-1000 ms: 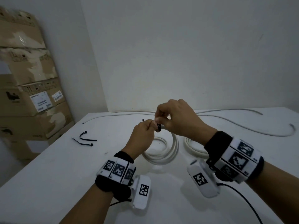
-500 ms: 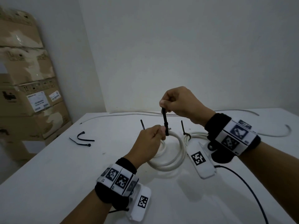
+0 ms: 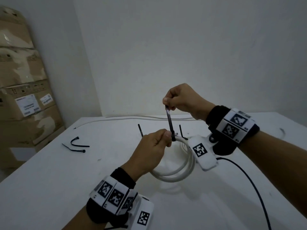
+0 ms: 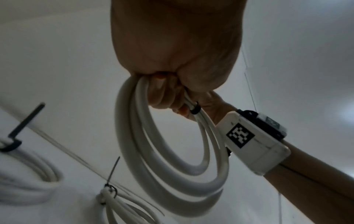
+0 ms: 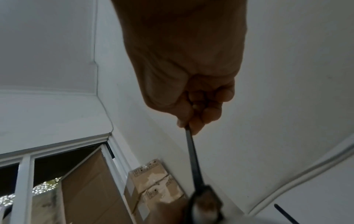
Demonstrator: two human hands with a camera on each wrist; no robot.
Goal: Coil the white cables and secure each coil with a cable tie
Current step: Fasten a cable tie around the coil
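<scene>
The left hand [image 3: 153, 146] grips the top of a white cable coil [image 3: 179, 170], lifted above the desk [image 3: 58, 180]; the right hand [image 3: 181, 98] pinches the black cable tie [image 3: 170, 123] wrapped round the coil, its tail drawn upward; two spare ties [image 3: 76, 146] lie left.

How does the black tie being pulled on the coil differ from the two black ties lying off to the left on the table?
The tie being pulled is looped round the white coil and stretched straight, the right hand pinching its tail; the loose ties lie curved and unfastened. The pulled tie is held up off the table, the left hand gripping the coil; the loose ties rest on it, untouched. All are black.
</scene>
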